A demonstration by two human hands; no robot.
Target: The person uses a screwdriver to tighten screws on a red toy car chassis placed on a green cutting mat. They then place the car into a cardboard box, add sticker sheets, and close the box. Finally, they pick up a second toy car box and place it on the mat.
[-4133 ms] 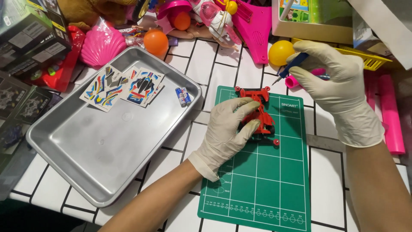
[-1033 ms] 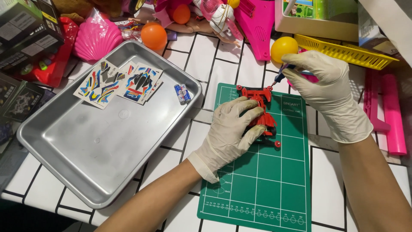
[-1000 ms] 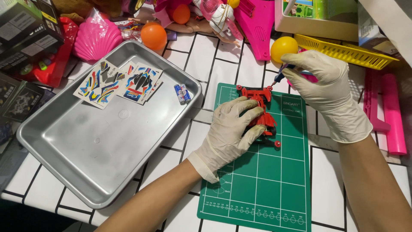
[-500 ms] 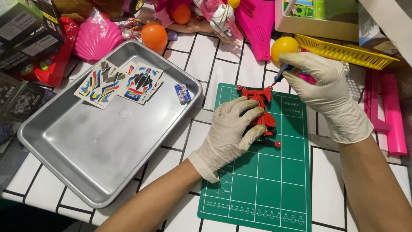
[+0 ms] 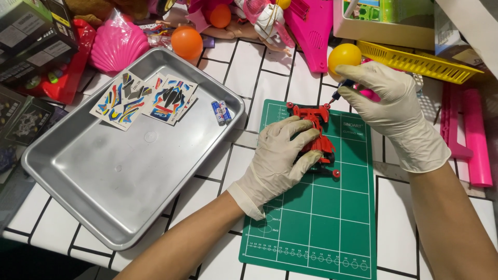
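While both gloved hands are busy on the mat, here's the layout from the near edge back:

Cutting mat: green gridded cutting mat (image 5: 321,223) lies flat on the white tiled table (image 5: 394,223), its near half bare.

Left hand: left hand (image 5: 280,155) in a pale glove, fingers spread and pressed down over the red toy car chassis (image 5: 314,132), pinning it to the mat.

Chassis: sits on the far half of the mat, mostly hidden under that palm; only the front bar and a couple of small red rollers poke out.

Right hand: right hand (image 5: 389,111) also gloved, fingers pinched shut around a small screwdriver (image 5: 340,91) with a blue and pink handle, tip angled down near the chassis's far right corner. Can't tell if the tip actually touches.

Tray: big metal tray (image 5: 129,171) just left of the mat, holding sticker sheets (image 5: 145,98) and two small batteries (image 5: 221,111) at its far end.

Back clutter: yellow ball (image 5: 345,54) right behind the right hand, yellow basket (image 5: 420,59), orange ball (image 5: 187,42), pink shell toy (image 5: 118,46), boxes (image 5: 31,36) far left.

Right edge: pink plastic pieces (image 5: 474,140) beside the right wrist.
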